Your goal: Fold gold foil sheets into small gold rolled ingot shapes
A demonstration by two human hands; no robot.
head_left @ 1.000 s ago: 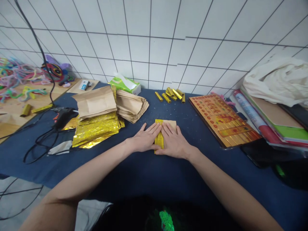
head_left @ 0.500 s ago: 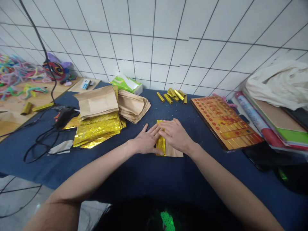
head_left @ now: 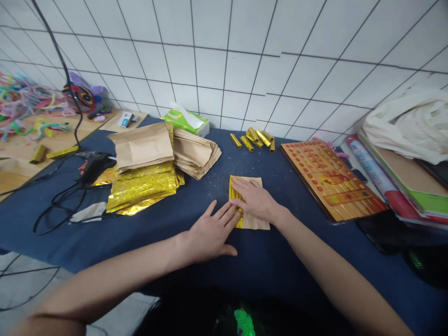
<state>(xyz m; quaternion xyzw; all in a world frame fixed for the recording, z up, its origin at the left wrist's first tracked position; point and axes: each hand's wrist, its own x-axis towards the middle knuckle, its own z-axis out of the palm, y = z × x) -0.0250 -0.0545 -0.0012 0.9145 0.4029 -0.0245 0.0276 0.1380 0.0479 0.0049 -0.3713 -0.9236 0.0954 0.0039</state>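
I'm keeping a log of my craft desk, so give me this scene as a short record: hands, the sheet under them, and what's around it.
Left hand: open, fingertips over the sheet's gold strip, thumb off the sheet
Right hand: open, palm down on the sheet, fingers reaching across the strip
Sheet: brown, gold strip along its left side
Surface: blue cloth
Behind: gold rolls, tissue pack
Left: brown papers, gold sheets, black glue gun
Right: orange-gold patterned panel
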